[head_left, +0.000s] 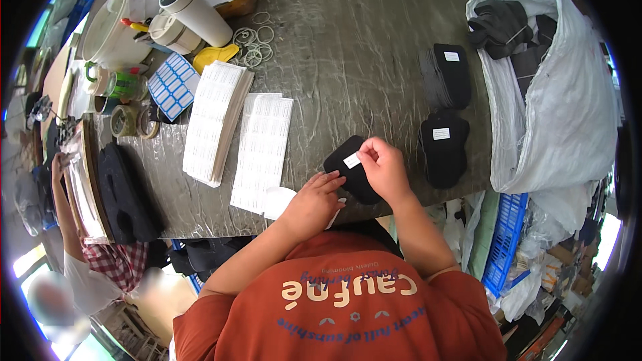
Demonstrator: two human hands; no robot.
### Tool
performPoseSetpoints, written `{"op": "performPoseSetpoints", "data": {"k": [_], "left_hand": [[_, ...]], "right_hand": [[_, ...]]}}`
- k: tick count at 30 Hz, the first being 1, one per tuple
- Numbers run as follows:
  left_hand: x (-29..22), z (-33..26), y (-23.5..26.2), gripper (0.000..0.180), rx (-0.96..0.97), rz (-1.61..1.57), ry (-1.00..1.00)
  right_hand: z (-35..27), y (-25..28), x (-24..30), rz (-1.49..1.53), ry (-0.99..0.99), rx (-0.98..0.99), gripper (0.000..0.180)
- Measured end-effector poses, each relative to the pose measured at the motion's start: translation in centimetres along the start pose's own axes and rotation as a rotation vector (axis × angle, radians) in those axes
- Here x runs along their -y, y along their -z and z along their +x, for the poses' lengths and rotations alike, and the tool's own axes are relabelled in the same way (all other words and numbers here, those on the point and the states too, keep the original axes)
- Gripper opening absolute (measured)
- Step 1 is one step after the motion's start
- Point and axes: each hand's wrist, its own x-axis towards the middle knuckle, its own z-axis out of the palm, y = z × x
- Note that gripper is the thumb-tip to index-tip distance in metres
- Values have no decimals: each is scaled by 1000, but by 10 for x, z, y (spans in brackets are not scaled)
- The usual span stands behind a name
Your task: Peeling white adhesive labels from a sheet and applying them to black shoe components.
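Note:
In front of me lies a flat black pad (364, 186) with rounded ends and a white label (352, 160) on it. My right hand (384, 170) pinches that label by its right edge. My left hand (313, 206) lays its fingertips on the pad's left side. A white paper sheet (278, 202) runs under the left palm and shows again past the hand; the thumb is hidden. To the right are a stack of labelled black pads (444, 154) and, farther back, a fanned stack (449, 83) with a label on top.
Printed label sheets (262, 147) and a thick label stack (212, 127) lie left. Behind are rubber bands (257, 40), a white cup (194, 13) and tape rolls (124, 120). A white sack (562, 107) of dark pieces stands right. Another person's arm (63, 207) is far left.

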Motion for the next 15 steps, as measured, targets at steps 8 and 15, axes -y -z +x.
{"op": "performPoseSetpoints", "data": {"k": [8,15], "left_hand": [[0,1,-2,25,-25,-29,4],[-1,2,-3,24,-53,-22,-14]], "right_hand": [[-5,-13,-17,13,-49,-20,9],[-4,-17,-17,-77,-37,-56,10]]}}
